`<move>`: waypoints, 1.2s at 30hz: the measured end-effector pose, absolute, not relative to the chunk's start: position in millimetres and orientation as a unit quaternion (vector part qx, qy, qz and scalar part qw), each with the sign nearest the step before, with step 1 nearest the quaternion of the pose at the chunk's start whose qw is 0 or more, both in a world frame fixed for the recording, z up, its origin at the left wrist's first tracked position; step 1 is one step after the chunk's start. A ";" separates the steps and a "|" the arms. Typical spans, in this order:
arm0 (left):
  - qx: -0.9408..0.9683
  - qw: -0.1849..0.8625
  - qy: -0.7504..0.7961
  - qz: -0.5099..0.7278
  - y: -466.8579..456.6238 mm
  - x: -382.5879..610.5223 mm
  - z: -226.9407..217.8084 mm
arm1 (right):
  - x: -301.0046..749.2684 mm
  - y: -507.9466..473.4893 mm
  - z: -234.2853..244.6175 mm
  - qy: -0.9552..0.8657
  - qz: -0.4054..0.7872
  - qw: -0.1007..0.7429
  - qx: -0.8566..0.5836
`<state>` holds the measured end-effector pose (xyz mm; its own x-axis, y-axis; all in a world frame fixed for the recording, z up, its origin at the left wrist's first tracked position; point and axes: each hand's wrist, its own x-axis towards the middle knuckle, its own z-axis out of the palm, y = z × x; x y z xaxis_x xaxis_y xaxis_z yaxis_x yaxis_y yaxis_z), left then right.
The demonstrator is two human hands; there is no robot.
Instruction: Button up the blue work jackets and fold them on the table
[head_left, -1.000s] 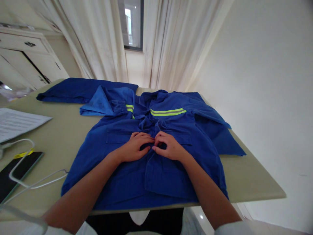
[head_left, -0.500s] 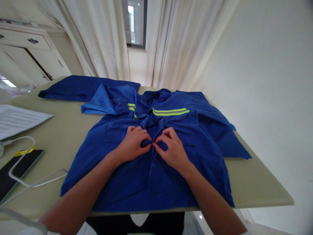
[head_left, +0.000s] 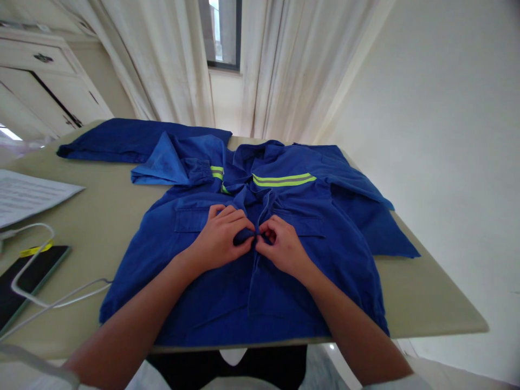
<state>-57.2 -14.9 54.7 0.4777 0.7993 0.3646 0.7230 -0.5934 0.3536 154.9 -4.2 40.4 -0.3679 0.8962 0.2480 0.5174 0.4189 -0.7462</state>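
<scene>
A blue work jacket (head_left: 203, 281) with yellow-green reflective stripes (head_left: 282, 180) lies spread front-up on a beige table (head_left: 422, 309). My left hand (head_left: 221, 238) and my right hand (head_left: 280, 246) meet at the jacket's front opening at chest height. Both pinch the fabric edges there, fingers curled and fingertips almost touching each other. Whatever small part sits between the fingertips is hidden. A second blue garment (head_left: 122, 142) lies folded beyond the jacket at the far left.
A sheet of printed paper (head_left: 28, 195) lies at the left edge. Near it are a dark phone (head_left: 28, 281), a white cable (head_left: 52, 303) and a yellow tag (head_left: 34, 250). Curtains (head_left: 284, 65) and a white cabinet (head_left: 44, 76) stand behind the table.
My hands shifted slightly up the jacket's front and drew closer together, the fingers curling tighter on the fabric edges. The view has moved a little.
</scene>
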 end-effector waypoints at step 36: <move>0.905 -0.026 0.357 0.230 -14.1 -62.2 51.4 | 163.5 -4.7 48.7 -0.876 0.141 0.334 -0.319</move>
